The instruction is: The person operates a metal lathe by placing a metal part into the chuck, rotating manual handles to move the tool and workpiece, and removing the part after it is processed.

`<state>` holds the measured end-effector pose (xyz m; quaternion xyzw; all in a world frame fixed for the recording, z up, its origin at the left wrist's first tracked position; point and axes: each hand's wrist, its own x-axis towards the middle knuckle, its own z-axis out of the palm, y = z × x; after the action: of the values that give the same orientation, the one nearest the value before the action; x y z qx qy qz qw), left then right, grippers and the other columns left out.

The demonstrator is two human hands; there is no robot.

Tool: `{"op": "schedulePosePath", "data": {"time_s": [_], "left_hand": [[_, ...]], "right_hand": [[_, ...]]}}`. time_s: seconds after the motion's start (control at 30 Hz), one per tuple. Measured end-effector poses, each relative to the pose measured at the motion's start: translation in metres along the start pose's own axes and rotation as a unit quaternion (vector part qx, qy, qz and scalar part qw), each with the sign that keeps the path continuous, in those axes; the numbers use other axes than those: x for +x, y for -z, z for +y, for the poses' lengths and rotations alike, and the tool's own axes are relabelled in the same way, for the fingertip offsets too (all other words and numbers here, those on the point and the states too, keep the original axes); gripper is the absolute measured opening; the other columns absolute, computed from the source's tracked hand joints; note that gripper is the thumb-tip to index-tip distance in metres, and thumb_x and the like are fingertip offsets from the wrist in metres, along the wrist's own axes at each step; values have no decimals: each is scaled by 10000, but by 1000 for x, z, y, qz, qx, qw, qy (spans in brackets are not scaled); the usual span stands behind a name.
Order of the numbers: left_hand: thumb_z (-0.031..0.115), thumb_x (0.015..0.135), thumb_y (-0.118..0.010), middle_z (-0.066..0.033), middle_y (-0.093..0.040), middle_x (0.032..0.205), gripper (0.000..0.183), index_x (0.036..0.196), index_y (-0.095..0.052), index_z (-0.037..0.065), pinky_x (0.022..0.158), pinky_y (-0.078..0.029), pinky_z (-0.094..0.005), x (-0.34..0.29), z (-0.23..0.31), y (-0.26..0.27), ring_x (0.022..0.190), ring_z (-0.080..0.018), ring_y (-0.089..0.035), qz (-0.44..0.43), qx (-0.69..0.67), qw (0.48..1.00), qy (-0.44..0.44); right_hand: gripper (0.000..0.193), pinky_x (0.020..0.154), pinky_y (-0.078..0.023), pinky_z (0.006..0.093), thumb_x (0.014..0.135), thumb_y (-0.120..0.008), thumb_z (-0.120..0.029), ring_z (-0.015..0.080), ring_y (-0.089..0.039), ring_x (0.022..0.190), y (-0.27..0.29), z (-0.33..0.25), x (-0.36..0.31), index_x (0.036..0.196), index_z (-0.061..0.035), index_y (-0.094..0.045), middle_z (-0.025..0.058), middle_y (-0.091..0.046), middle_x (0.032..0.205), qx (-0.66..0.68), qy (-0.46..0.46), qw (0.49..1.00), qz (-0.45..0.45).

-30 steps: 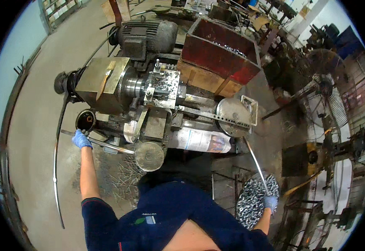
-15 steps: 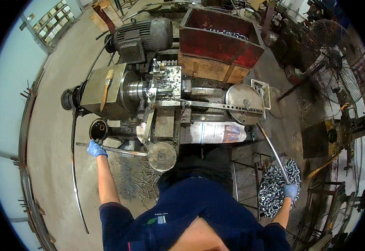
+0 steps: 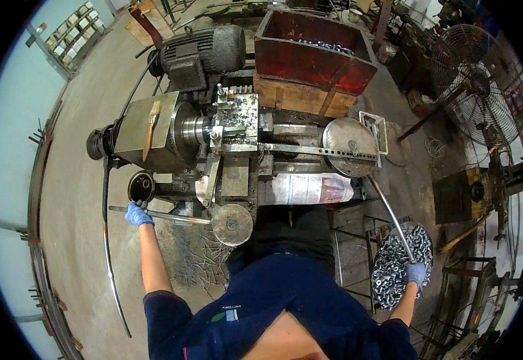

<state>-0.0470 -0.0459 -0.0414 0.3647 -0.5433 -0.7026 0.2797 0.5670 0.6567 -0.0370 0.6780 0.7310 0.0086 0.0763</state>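
Gripping left bar (image 3: 180, 218) in left hand (image 3: 138, 213), long axis near level, running rightward to small disc (image 3: 232, 234); my right hand (image 3: 416, 273) clasps right bar (image 3: 387, 206), slanting away leftward.

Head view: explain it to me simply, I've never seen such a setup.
The camera sits on a person's head and looks down, and its fisheye lens bends straight edges. There is no robot, just two hands in blue gloves at a greasy metal machine. The left hand grips the left bar, which runs to a small disc. The right hand holds the right bar, which slants up toward a larger disc. Beneath that hand is a heap of metal parts. A brush lies on the box at the machine's left; behind it is a motor.
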Motion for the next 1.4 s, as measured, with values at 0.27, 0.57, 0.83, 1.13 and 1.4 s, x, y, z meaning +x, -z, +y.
{"op": "schedulePosePath", "data": {"time_s": [0.27, 0.57, 0.83, 1.13, 1.4], "left_hand": [[25, 814, -510, -165, -600, 709, 138, 815, -536, -110, 473, -541, -323, 2, -2, 0, 515, -221, -583, 5, -14, 1000, 13], [22, 822, -498, -161, -595, 699, 132, 814, -526, -108, 466, -539, -320, 5, -3, 1, 506, -216, -575, 0, -15, 1000, 16], [27, 822, -505, -151, -598, 696, 132, 803, -532, -101, 466, -539, -313, 2, -2, 1, 498, -206, -572, -11, -17, 1000, 6], [75, 833, -516, -200, -627, 802, 199, 929, -541, -97, 506, -559, -356, 17, -12, 4, 590, -267, -628, -11, 1, 1000, 12], [61, 833, -512, -167, -600, 718, 162, 830, -525, -101, 461, -537, -328, 20, -14, 9, 492, -232, -568, -15, -7, 1000, 17]], "right_hand": [[375, 765, -506, 443, 681, -675, -319, 397, -631, 851, 13, -15, -14, 837, 22, -665, 260, -642, 874, -4, -40, 999, 3], [390, 764, -508, 442, 694, -671, -335, 397, -629, 871, 14, -12, -16, 868, 14, -661, 260, -641, 899, -4, -26, 999, -38], [386, 767, -511, 437, 698, -677, -342, 386, -638, 857, 6, -7, -16, 852, 11, -661, 255, -645, 891, -26, -22, 999, -16], [382, 779, -502, 427, 682, -693, -330, 383, -631, 879, 4, -5, -16, 883, -6, -666, 241, -648, 922, -26, -34, 999, -28], [416, 796, -468, 462, 669, -665, -445, 353, -636, 846, 24, -101, -40, 927, -122, -692, 162, -675, 872, 42, 106, 991, 64]]}}
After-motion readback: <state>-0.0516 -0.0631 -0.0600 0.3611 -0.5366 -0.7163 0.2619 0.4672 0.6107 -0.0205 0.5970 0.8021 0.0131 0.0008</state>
